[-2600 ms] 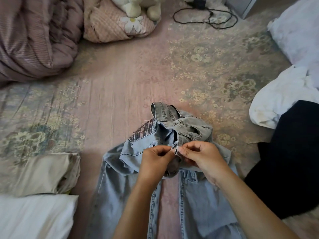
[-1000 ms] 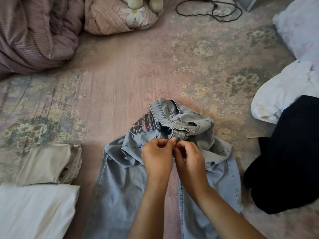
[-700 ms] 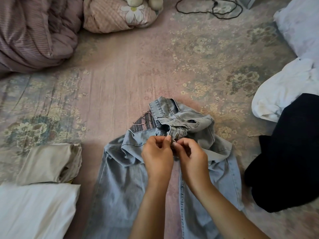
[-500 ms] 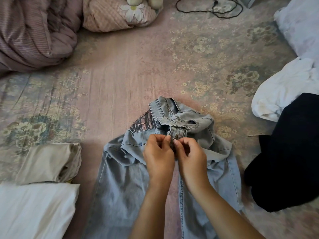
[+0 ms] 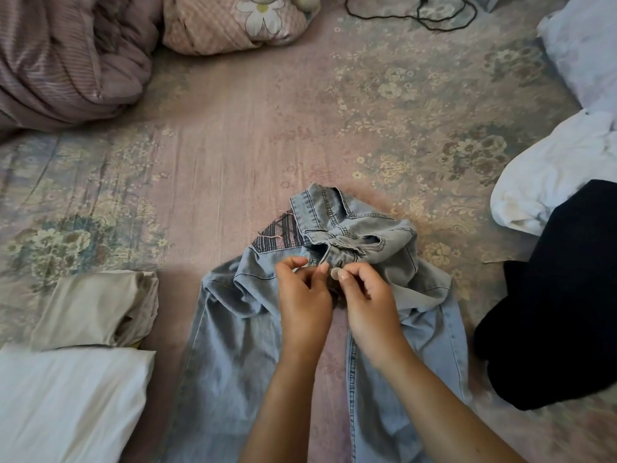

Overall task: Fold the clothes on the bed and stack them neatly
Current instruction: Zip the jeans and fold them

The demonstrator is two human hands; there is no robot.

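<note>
Light blue jeans (image 5: 240, 332) lie on the bed in front of me, legs toward me and the waist bunched up at the far end. My left hand (image 5: 305, 302) and my right hand (image 5: 369, 302) meet at the fly, fingers curled and pinching the waistband. A round metal button shows between my right thumb and fingertip. A folded beige garment (image 5: 96, 309) and a folded white one (image 5: 66, 402) lie at the left. At the right sit a crumpled white garment (image 5: 551, 175) and a black garment (image 5: 567, 295).
A bundled mauve duvet (image 5: 66, 55) fills the far left corner, with a pink pillow (image 5: 230, 25) beside it. A black cable (image 5: 414, 13) lies at the far edge. A pale cushion (image 5: 587, 45) sits far right. The flowered bedsheet (image 5: 233, 135) spreads beyond the jeans.
Both hands have stayed at the waistband, working the fly. The fingers have parted a little and the button now shows at my right fingertips. The view tilted down slightly.
</note>
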